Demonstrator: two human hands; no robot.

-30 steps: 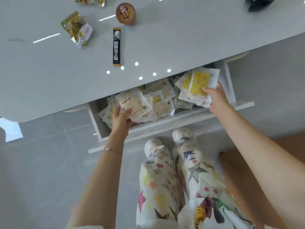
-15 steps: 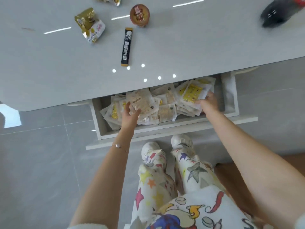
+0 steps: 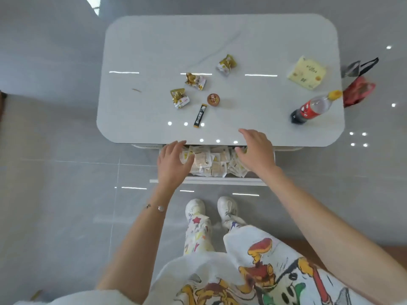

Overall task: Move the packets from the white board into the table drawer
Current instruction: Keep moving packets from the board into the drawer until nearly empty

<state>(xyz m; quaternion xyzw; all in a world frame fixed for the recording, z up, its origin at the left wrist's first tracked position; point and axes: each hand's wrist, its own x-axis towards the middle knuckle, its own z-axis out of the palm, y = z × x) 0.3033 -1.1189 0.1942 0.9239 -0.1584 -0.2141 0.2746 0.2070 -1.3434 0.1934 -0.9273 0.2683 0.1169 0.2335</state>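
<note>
Hovering palm-down over the drawer (image 3: 211, 180), left hand (image 3: 172, 165) and right hand (image 3: 256, 154) spread empty fingers.

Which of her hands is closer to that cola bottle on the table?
Right. The right hand hovers at the table's front edge, left of the cola bottle; the left hand is farther away, over the drawer.

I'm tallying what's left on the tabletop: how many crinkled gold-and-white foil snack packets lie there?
3. One gold-and-white foil packet lies farthest back, a second mid-table, a third nearest the left, all apart. None looks hidden.
</note>
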